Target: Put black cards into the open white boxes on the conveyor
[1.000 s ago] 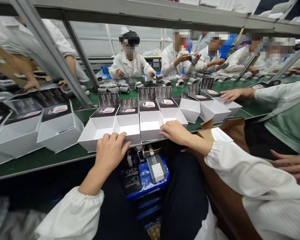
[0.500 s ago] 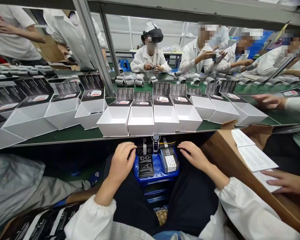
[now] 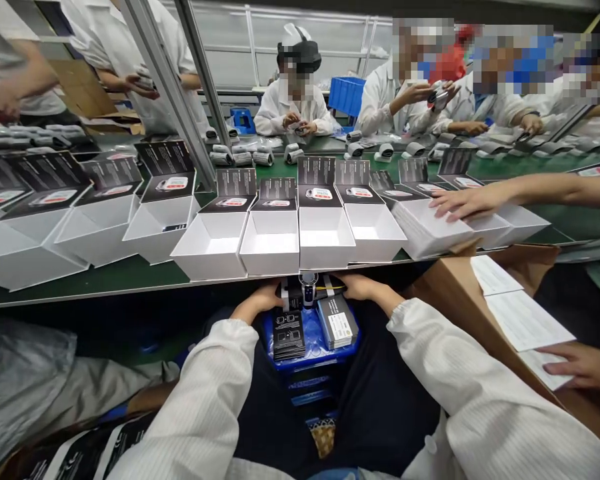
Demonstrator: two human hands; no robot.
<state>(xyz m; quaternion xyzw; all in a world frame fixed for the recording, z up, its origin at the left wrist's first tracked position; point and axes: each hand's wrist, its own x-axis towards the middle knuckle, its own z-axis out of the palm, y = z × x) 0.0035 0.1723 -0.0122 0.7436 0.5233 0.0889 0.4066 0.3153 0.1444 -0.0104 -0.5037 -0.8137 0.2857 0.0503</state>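
My left hand (image 3: 261,299) reaches under the table edge to the left end of a black banded bundle (image 3: 294,301) at the back of a blue stool (image 3: 313,340). At the bundle's right end is my right hand (image 3: 364,287), beside a white band. The fingers of both hands are partly hidden, so their grip is unclear. A small round-topped device (image 3: 308,291) stands between the hands. Nearer me on the stool lie a stack of black printed leaflets (image 3: 289,335) and a stack of booklets with white labels (image 3: 338,323).
Open white boxes (image 3: 270,243) with black printed lids line the green table (image 3: 140,283). At right, a co-worker's hand (image 3: 473,200) rests on a box; another hand (image 3: 583,365) touches papers on a brown carton (image 3: 480,333). Grey devices (image 3: 263,155) lie behind the boxes.
Both my hands have moved forward under the table edge, to the ends of the banded bundle. The co-worker's hand at right has reached left onto the boxes, and one box has shifted.
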